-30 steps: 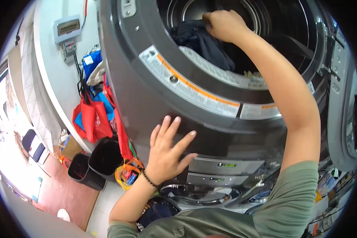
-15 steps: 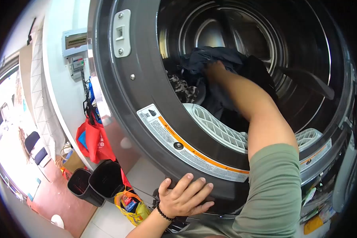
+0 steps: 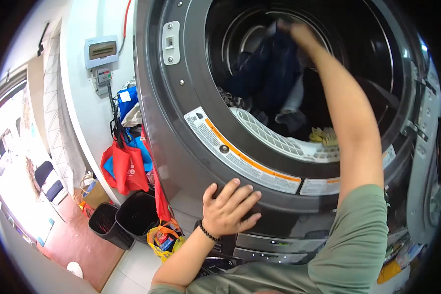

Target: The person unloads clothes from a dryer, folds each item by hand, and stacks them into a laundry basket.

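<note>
My right hand (image 3: 296, 31) reaches deep into the dryer drum (image 3: 367, 54), its fingers closed on a dark blue garment (image 3: 272, 63) that hangs down from it. The fingertips are blurred. Below the garment lie a patterned black-and-white cloth (image 3: 232, 99), a grey piece of clothing (image 3: 291, 119) and a yellowish cloth (image 3: 324, 136) by the lint grille (image 3: 274, 134). My left hand (image 3: 232, 207), with a black bead bracelet at the wrist, rests with fingers spread on the dryer's grey front (image 3: 181, 152), under the warning label.
The dryer's round door (image 3: 428, 161) stands swung out to the right. At left, a red bag (image 3: 125, 166) hangs by the wall, over black baskets (image 3: 137, 213) and a yellow bag (image 3: 165, 240) with packets inside. An electrical box (image 3: 101, 51) is mounted on the wall.
My right hand has risen and gone right inside the drum, lifting the dark blue garment from the pile. The yellowish cloth has come into view. My left hand stays on the dryer front.
</note>
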